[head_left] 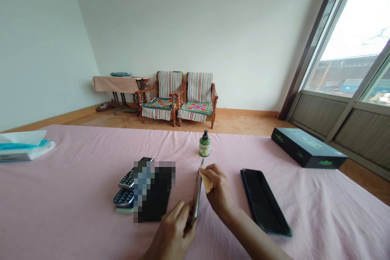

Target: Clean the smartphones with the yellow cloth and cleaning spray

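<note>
My left hand (173, 229) is closed round the lower end of a thin, flat device (198, 199), a phone or tablet held on edge, so its faces are barely seen. In my right hand (219, 189) a pale yellow cloth (207, 180) is pinched, pressed against the upper part of the device's edge. Just beyond stands a green spray bottle (204, 146) with a black top. On the right lies a dark tablet-like device (265, 203), screen up. Keypad phones (124, 198) are stacked at left, beside a dark flat item (157, 199) partly blurred out.
A pink cloth (91, 154) covers the surface under everything. A black box (307, 148) sits at the far right, and a tissue pack (27, 148) at the far left. Beyond are two wooden armchairs (198, 89), a cloth-covered sewing table (118, 84) and a window (350, 48).
</note>
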Available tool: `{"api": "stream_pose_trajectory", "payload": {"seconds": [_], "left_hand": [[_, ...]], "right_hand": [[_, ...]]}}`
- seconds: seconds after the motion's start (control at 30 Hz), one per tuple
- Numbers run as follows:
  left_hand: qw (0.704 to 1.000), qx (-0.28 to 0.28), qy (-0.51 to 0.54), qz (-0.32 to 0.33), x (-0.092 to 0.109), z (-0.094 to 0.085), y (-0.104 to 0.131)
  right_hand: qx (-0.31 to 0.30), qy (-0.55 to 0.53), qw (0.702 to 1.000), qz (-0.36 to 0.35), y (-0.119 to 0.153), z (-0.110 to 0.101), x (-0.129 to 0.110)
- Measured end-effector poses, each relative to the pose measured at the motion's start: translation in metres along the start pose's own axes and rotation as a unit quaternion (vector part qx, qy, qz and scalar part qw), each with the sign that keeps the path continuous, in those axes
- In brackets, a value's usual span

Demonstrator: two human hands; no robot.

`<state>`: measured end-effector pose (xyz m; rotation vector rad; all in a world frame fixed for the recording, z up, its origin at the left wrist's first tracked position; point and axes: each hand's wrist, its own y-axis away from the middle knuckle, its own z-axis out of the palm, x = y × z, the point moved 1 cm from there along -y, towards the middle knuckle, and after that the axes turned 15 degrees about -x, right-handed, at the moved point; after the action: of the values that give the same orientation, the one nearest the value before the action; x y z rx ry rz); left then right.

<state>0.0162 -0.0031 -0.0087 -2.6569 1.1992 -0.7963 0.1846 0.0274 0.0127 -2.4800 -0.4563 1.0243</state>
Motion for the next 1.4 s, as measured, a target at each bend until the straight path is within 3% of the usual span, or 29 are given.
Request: {"api": "stream_pose_trajectory", "payload": {"seconds": [0.13,0.23,0.53,0.67,0.8,1.0,1.13,1.4], "left_hand": [[1.0,0.009,-0.011,-0.002,0.0,-0.001,-0.001],[1.0,0.016,-0.004,0.003,0.001,-0.002,-0.001],[0.999,-0.013,0.047,-0.014,-0.001,0.002,0.0],[0.997,-0.019,0.071,-0.022,0.002,-0.003,-0.001],[0.998,0.001,0.058,-0.028,0.004,-0.005,-0.002],[1.0,0.015,0.005,-0.019,0.004,-0.004,-0.004],[1.0,0.007,-0.003,-0.017,0.004,-0.003,-0.003],[0.999,-0.007,0.024,-0.024,0.004,-0.002,-0.002]], "right_hand": [[0.01,0.025,0.999,0.025,-0.028,-0.005,0.017],[0.004,0.026,0.999,0.026,-0.028,-0.005,0.015],[-0.028,-0.005,0.997,-0.068,0.04,-0.003,-0.036],[-0.023,-0.009,0.993,-0.115,0.052,-0.001,-0.046],[-0.024,-0.002,0.998,-0.057,0.031,0.0,-0.031],[-0.003,0.015,1.0,0.021,-0.028,-0.002,0.016],[0.01,0.01,0.999,0.042,-0.04,-0.003,0.027],[-0.027,-0.011,0.999,-0.03,0.012,0.0,-0.007]]}}
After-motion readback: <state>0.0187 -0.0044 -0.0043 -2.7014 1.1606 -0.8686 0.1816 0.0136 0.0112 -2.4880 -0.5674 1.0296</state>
